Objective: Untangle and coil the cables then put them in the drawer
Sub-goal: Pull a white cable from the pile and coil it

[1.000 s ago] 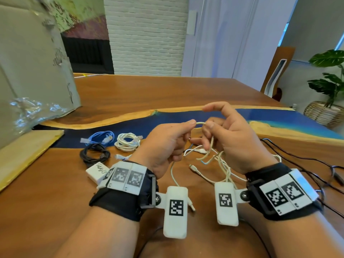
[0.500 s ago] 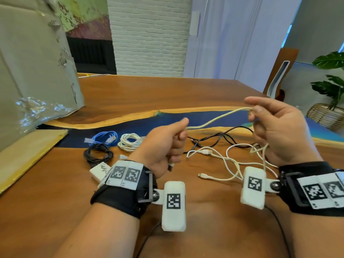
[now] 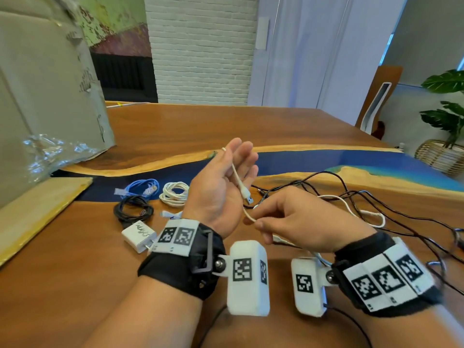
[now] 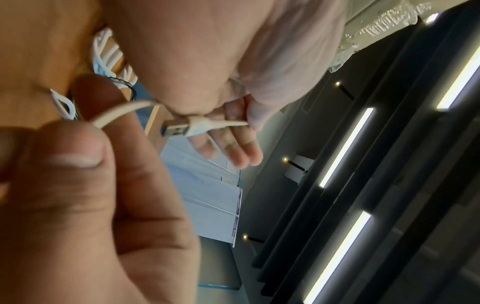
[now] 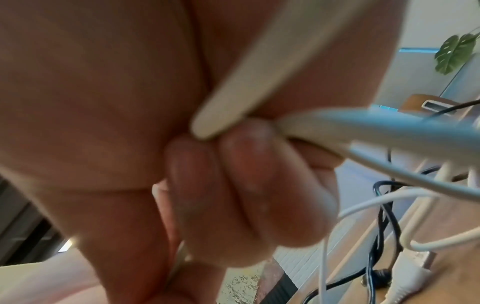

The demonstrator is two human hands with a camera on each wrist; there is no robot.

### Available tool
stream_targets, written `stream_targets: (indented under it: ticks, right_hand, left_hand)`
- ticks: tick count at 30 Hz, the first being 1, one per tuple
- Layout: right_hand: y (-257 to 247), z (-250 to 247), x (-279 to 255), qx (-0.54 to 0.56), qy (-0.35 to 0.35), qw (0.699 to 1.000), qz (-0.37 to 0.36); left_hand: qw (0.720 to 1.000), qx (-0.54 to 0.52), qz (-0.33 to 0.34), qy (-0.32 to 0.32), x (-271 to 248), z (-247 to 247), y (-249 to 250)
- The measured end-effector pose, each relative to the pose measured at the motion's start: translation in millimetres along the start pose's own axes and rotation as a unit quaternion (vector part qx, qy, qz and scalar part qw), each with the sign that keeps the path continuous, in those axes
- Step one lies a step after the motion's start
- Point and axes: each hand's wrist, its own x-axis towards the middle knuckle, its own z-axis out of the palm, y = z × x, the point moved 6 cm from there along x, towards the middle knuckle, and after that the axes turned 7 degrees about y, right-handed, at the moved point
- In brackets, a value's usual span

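Drawn back together since half a second ago, when the stretch of white USB cable (image 3: 238, 175) ran taut between hands held well apart. Left hand (image 3: 221, 187) now raised palm-up above the wooden table (image 3: 175, 131), fingers straight and loosely spread, the cable lying across the palm with its USB-A plug (image 3: 247, 198) hanging off the near edge. Right hand (image 3: 298, 222) just beside and nearer, thumb and forefinger pinching the same cable below the plug, the rest trailing right into a loose tangle of white and black leads (image 3: 351, 197).

Likely the opening wrap of a coil. Best done with the plug end anchored by the left thumb, even loops laid round the open fingers, slack fed slowly so the black leads stay behind.

Coiled blue cable (image 3: 143, 187), white coil (image 3: 174, 194) and black coil (image 3: 133, 210) already at left, charger block (image 3: 138, 236) nearest. No drawer in view.
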Motion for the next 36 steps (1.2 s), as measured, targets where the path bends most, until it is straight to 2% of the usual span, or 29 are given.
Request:
stream_targets:
  ticks: [3, 5, 7, 10, 13, 17, 19, 23, 25, 28, 32, 36]
  right_hand:
    - [0.5, -3.7, -2.4, 0.06, -0.002, 0.998, 0.012]
    - [4.2, -15.9, -3.5, 0.144, 0.038, 0.989, 0.003]
    - [4.5, -31.5, -5.6, 0.238, 0.091, 0.966, -0.031]
    - [6.0, -49.3, -10.5, 0.353, 0.143, 0.922, -0.071]
    - [14.3, -57.1, -10.6, 0.4, 0.157, 0.9, -0.072]
    - [23.3, -60.2, -8.0, 0.338, 0.207, 0.917, -0.042]
    - [21.8, -60.9, -9.1, 0.32, 0.214, 0.922, -0.039]
    - [16.2, -58.1, -12.8, 0.274, 0.171, 0.945, -0.038]
    - [17.7, -53.4, -11.5, 0.23, 0.146, 0.962, -0.021]
    - [22.6, -48.5, -7.3, 0.145, 0.141, 0.979, 0.004]
    - [29.0, -53.4, -6.6, 0.059, 0.168, 0.984, 0.024]
    - [27.3, -53.1, -5.1, 0.031, 0.173, 0.984, 0.021]
  left_hand:
    - [0.99, 0.131, 0.05, -0.014, 1.3, -0.1, 1.4]
    - [0.975, 0.201, 0.087, -0.031, 0.5, 2.9, 2.9]
    - [0.949, 0.292, 0.107, -0.057, -2.6, 6.1, 0.0]
    - [0.891, 0.426, 0.09, -0.131, -11.3, 14.6, -13.2]
    - [0.868, 0.468, 0.026, -0.166, -17.2, 18.4, -23.1]
    - [0.892, 0.398, -0.078, -0.201, -25.7, 17.6, -26.5]
    - [0.904, 0.361, -0.104, -0.205, -28.0, 16.8, -26.2]
    - [0.955, 0.216, -0.131, -0.157, -21.1, 14.2, -18.8]
    - [0.969, 0.15, -0.141, -0.139, -17.4, 14.5, -17.2]
    - [0.976, 0.115, -0.139, -0.119, -16.8, 14.6, -18.8]
    - [0.984, 0.089, -0.126, -0.088, -14.7, 12.4, -15.5]
    - [0.99, 0.029, -0.116, -0.074, -13.7, 11.8, -10.6]
